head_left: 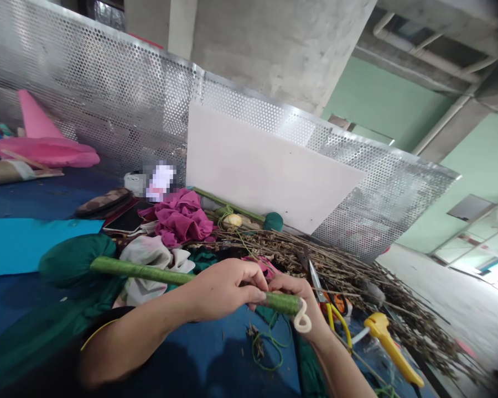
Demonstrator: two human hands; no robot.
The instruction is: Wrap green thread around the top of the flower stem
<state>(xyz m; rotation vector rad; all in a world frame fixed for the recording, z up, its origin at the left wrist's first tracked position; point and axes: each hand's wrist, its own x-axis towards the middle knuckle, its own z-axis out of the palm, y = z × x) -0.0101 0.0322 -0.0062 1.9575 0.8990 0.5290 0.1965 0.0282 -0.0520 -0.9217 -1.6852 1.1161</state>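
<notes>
The fingers of the left hand and right hand, above the blue table, stand narrow, holding the green-wrapped stick near its right end. Its left end carries a dark green bulb; its right, a cream curl.

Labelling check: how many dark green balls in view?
2: a large ball at the left end of the green-wrapped stick, and a small ball near the lower edge of the white board. Others could be hidden.

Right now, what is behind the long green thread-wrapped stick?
Behind the stick, crumpled whitish cloth shows along both edges; whatever the stick and left hand cover is hidden.
</notes>
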